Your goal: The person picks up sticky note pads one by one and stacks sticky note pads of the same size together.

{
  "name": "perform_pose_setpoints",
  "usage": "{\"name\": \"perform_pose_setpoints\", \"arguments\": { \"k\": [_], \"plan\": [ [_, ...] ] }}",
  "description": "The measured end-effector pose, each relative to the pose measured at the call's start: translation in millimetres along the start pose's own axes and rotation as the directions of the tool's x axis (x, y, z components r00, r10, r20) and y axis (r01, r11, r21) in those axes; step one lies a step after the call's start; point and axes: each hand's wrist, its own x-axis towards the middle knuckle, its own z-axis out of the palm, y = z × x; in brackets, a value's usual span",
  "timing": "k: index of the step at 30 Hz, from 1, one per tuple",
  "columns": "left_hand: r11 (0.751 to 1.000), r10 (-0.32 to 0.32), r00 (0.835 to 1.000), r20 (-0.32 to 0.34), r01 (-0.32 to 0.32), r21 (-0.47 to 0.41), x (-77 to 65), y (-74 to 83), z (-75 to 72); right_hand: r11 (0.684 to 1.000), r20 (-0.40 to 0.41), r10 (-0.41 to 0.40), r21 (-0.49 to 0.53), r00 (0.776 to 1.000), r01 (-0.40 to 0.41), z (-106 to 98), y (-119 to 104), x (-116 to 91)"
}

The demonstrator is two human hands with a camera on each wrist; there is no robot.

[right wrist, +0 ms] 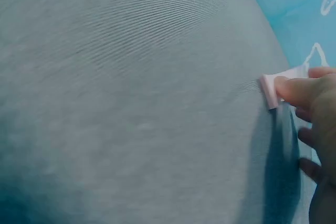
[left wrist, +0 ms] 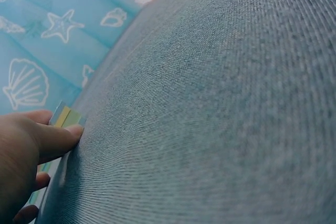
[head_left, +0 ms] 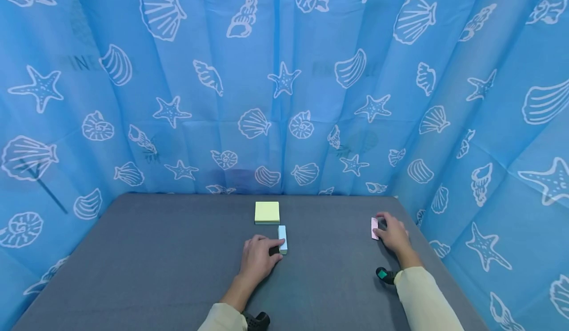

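A narrow stack of sticky notes [head_left: 282,232], light blue on top, lies near the middle of the table. My left hand [head_left: 257,259] pinches it between thumb and fingers. In the left wrist view, yellow and green layers show on the stack's end [left wrist: 64,116]. Far to the right, my right hand [head_left: 393,233] pinches a narrow pink sticky note pad [head_left: 374,222] between thumb and fingertips. The right wrist view shows the pink pad [right wrist: 270,92] at the thumb tip, its far part hidden by the hand. Just behind the blue stack sits a square yellow sticky note pad [head_left: 266,212].
The grey cloth-covered table [head_left: 151,257] ends at a blue shell-print curtain [head_left: 284,108] at the back and sides. Black wrist devices are worn on both arms, the right one [head_left: 385,275] standing out beside the sleeve.
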Motion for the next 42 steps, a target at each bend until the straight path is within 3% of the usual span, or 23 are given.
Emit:
{"name": "perform_pose_setpoints", "arguments": {
  "k": [5, 12, 19, 26, 32, 42],
  "plan": [
    [1.0, 0.008, 1.0, -0.002, -0.008, -0.004, 0.4, -1.5, -0.5, 0.999, -0.014, 0.039, 0.026, 0.999, -0.039, 5, -3, -1],
    [1.0, -0.009, 1.0, 0.0, 0.009, -0.008, -0.8, -0.5, -0.6, 0.992, 0.054, 0.047, -0.117, 0.997, -0.04, 4, -5, -1],
    [1.0, -0.013, 1.0, 0.003, 0.013, -0.013, -1.4, 1.3, -1.5, 0.995, -0.019, 0.093, -0.02, 0.995, -0.094, 4, -7, 0],
    [1.0, -0.013, 1.0, 0.0, 0.013, -0.013, -0.3, 0.7, -2.3, 0.995, -0.088, 0.065, 0.082, 0.994, -0.058, 7, -12, -3],
    [1.0, -0.026, 1.0, 0.008, 0.026, -0.014, 0.0, 0.6, -1.8, 0.994, -0.085, 0.046, 0.101, 0.995, -0.037, 7, -18, -6],
    [1.0, -0.025, 0.999, 0.032, 0.025, -0.012, 0.8, 1.9, -2.5, 0.973, -0.068, 0.057, 0.229, 0.996, -0.04, 1, -44, -5]
  ]
}}
